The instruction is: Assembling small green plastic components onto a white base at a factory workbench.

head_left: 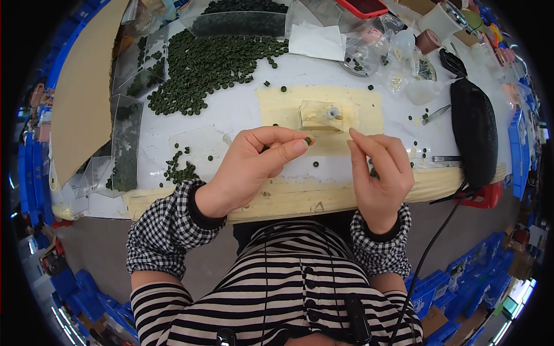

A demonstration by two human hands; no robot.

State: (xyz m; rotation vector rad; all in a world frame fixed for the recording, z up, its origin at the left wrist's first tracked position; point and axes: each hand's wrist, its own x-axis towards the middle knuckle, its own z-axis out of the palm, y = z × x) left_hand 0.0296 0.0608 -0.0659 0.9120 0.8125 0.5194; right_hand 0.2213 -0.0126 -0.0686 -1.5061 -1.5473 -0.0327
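My left hand [257, 158] is closed in a pinch, with a small dark green round piece [309, 140] between thumb and forefinger. To its right, my right hand [385, 170] has its thumb and forefinger tips slightly apart, and I see nothing between them. Its other fingers are partly curled. Just beyond both hands stands a small block wrapped in cream tape [314, 118], with a short pale round fitting [333, 113] on it. A cream mat of tape [363, 109] lies under the block.
A large heap of green round pieces [202, 69] spreads at the far left among clear plastic trays [124, 144]. A smaller pile [182, 173] lies near my left wrist. Tweezers [437, 114], a black padded object [474, 132], a white paper [317, 41] and a red-cased phone [366, 6] lie around.
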